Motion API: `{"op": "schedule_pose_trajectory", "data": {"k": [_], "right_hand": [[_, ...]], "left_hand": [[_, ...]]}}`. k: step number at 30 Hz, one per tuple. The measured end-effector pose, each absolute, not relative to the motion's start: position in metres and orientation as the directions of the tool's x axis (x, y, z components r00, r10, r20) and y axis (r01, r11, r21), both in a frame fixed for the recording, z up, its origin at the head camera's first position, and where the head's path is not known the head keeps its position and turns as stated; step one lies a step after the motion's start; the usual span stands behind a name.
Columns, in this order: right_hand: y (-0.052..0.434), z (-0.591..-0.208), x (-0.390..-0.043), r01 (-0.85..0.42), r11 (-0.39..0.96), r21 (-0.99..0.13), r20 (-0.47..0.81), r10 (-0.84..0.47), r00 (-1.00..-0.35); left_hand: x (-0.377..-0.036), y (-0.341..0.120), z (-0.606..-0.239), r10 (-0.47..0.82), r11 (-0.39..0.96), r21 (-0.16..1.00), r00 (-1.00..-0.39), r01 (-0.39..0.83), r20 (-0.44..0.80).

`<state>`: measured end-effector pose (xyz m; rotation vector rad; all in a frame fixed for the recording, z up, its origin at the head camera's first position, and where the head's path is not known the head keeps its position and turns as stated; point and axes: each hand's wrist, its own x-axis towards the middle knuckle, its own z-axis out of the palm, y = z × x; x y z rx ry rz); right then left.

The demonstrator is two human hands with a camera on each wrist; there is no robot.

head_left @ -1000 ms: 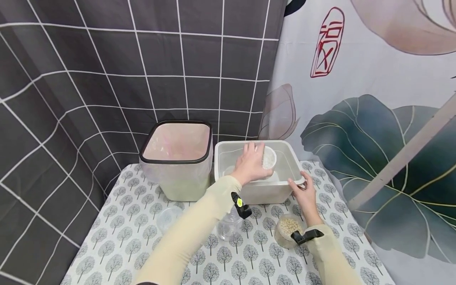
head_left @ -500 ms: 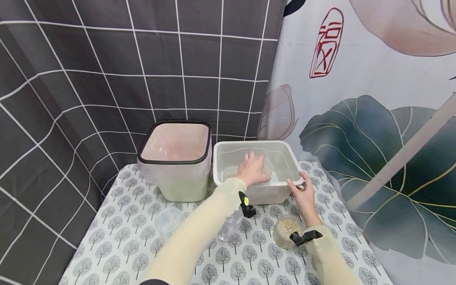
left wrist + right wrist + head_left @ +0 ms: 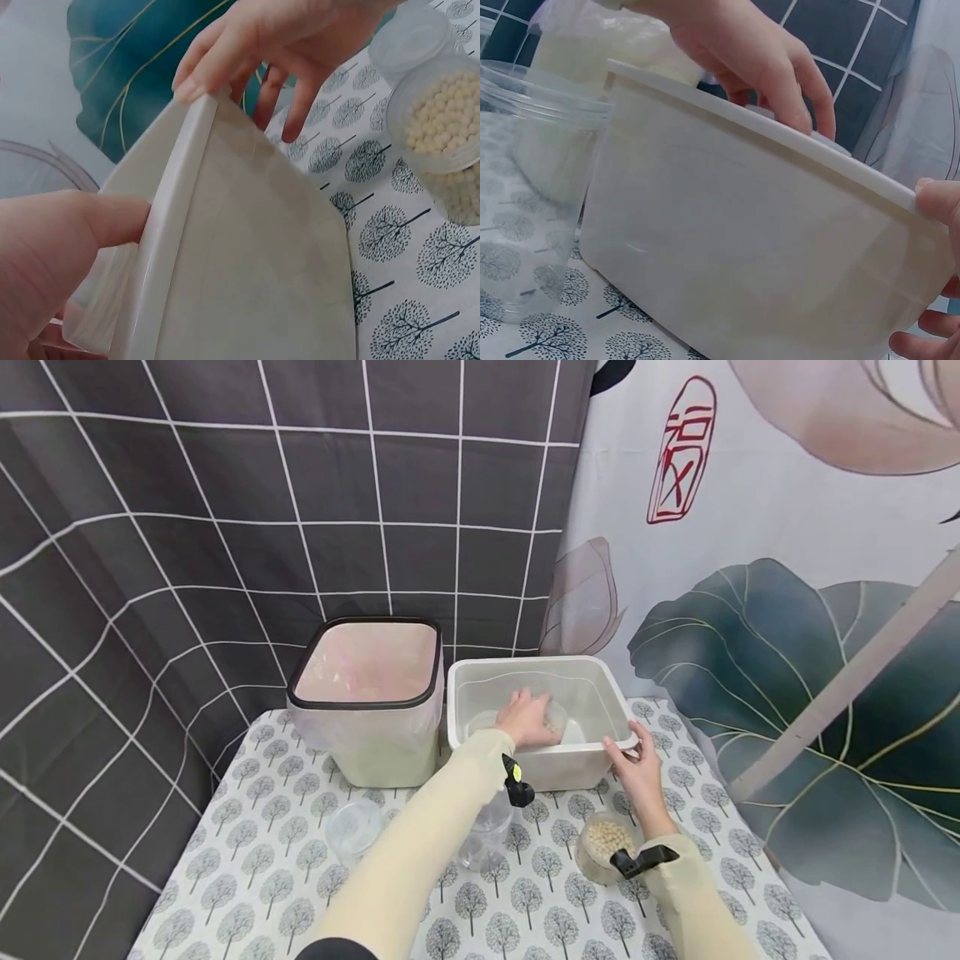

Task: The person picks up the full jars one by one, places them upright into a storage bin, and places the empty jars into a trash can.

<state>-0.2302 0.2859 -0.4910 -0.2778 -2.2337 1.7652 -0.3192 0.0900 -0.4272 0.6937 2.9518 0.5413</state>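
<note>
Left hand (image 3: 527,718) grips a small clear round plastic container (image 3: 553,720) down inside the white rectangular plastic tub (image 3: 480,689), right hand (image 3: 637,768) pinching its near-right rim corner; judged next: release and withdraw.

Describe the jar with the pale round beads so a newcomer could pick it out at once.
On the tree-print tablecloth, look in front of the white tub, near its right corner. The jar of beads stands there, just below the right hand on the tub's rim. Unlike the clear empty jars to its left, it is filled with pale round beads.
</note>
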Motion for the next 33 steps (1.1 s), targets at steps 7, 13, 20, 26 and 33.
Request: {"op": "schedule_pose_trajectory", "data": {"k": [7,13,20,26,33], "right_hand": [[0.282,-0.493,-0.227,0.012,0.242,-0.970,0.069,0.322,-0.944],[0.285,-0.494,-0.232,0.007,0.251,-0.968,0.078,0.329,-0.941],[0.284,-0.492,-0.233,0.034,0.240,-0.970,0.053,0.344,-0.937],[0.283,-0.491,-0.232,0.039,0.237,-0.971,0.048,0.351,-0.935],[0.285,-0.492,-0.232,0.019,0.241,-0.970,0.066,0.340,-0.938]], "left_hand": [[-0.317,0.085,-0.431,0.459,0.839,0.332,-0.888,0.431,-0.009],[-0.316,0.083,-0.429,0.471,0.850,0.271,-0.882,0.453,-0.004],[-0.314,0.082,-0.422,0.472,0.845,0.273,-0.881,0.460,0.024],[-0.306,0.085,-0.415,0.496,0.826,0.289,-0.868,0.485,0.039],[-0.296,0.084,-0.410,0.481,0.831,0.275,-0.873,0.484,0.084]]}}
